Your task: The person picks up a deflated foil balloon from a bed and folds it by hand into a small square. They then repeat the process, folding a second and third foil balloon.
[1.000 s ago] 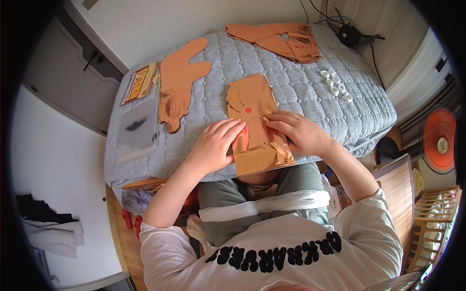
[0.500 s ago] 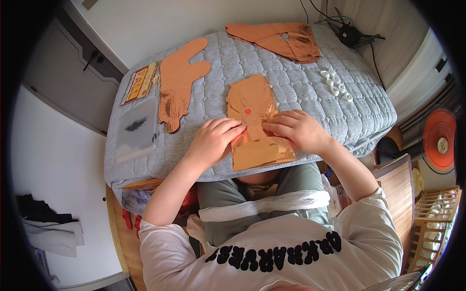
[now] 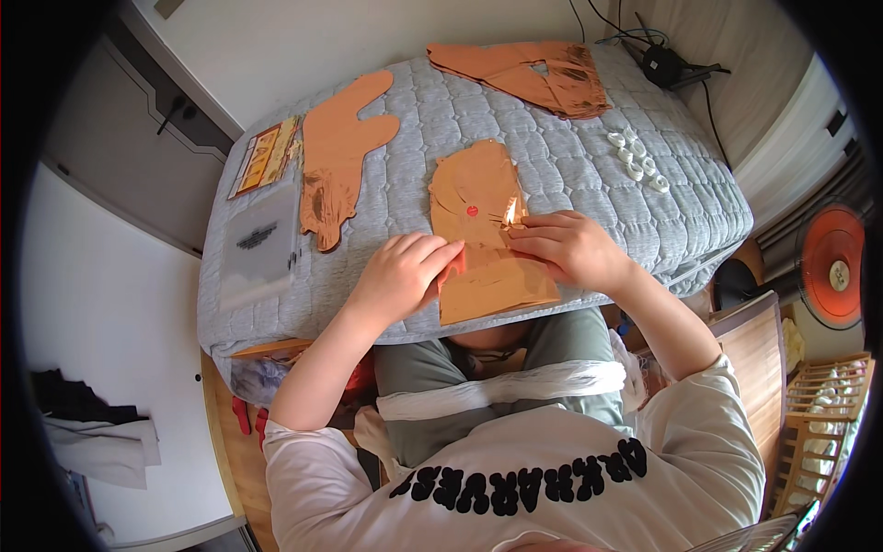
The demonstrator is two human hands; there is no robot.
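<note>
A flat, shiny orange foil balloon (image 3: 478, 198) with a small red round mark lies on the bed's near side, in front of my lap. My left hand (image 3: 405, 271) is closed at its left edge, thumb and fingers together on the foil. On the opposite edge my right hand (image 3: 572, 250) pinches the foil, its fingertips pointing inward. The balloon's lower part lies flat between my wrists, close to the bed's near edge.
Another flat orange foil balloon (image 3: 336, 147) lies left, and a foil stack (image 3: 524, 78) at the back. Several white ribbon rolls (image 3: 635, 161) sit right. A clear plastic pouch (image 3: 262, 239) and a printed card (image 3: 264, 158) lie far left. A black router (image 3: 664, 66) stands in the back corner.
The balloon's middle, narrow and creased between my hands before, now lies wider and flatter. My right hand has shifted slightly, and a bright glint shows beside its fingertips.
</note>
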